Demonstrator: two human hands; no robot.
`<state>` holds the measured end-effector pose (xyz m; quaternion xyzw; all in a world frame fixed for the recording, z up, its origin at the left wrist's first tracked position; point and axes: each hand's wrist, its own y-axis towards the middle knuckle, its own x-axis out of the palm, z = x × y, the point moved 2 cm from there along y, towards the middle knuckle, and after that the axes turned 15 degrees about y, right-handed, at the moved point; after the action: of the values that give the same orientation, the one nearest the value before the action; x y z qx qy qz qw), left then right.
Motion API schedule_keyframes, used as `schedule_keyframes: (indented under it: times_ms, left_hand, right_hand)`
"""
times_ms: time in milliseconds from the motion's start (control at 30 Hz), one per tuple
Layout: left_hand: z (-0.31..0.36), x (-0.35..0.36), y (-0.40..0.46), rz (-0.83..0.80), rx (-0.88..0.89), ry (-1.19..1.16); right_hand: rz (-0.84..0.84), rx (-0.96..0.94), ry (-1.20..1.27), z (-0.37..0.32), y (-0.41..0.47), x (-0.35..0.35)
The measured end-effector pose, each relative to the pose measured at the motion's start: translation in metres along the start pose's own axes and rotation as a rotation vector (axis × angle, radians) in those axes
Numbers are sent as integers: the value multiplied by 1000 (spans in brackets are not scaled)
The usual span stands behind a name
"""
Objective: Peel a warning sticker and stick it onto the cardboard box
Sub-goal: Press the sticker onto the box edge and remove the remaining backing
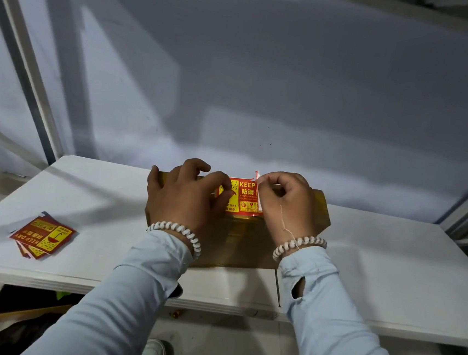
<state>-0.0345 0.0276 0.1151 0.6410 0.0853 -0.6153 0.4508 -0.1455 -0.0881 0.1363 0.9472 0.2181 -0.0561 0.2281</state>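
On the white table (pixel 376 257), a brown box (pixel 238 235) lies flat with both hands on top of it. A red and yellow sticker (pixel 241 196) sits on the box's top face, between the two hands, toward the far edge. Its long side runs left to right, in line with the box's long side, and its print reads upright from the person's side: "KEEP" along the top, an umbrella mark at its left end.

The left hand (pixel 185 198) rests spread, palm down, fingers bent, their tips pressing on the sticker's left end and covering part of the umbrella mark. The thumb hooks over the box's far left edge. The right hand (pixel 287 202) is curled, thumb and forefinger pinched on the sticker's right end, where the top corner stands lifted off the box. Whether the rest of the sticker is stuck down, I cannot tell.

Both wrists wear pale coiled bands over light blue sleeves.

Well apart, near the table's left front, lies a small stack of stickers (pixel 43 234), fanned a little and turned so their print faces away from the person.
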Motion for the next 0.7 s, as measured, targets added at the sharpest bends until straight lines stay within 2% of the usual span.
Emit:
schedule_keyframes:
  times_ms: [233,433,700]
  left_hand:
    - [-1,0,-3,32,-12,-13]
    - [2,-5,-4,85,1,-156]
    - [7,0,-6,82,74,-127]
  right_hand:
    - [-122,-37,-13,6,-3,8]
    - [-151,-19,-18,11,-1,8]
    - [-140,-35,5,13,-2,3]
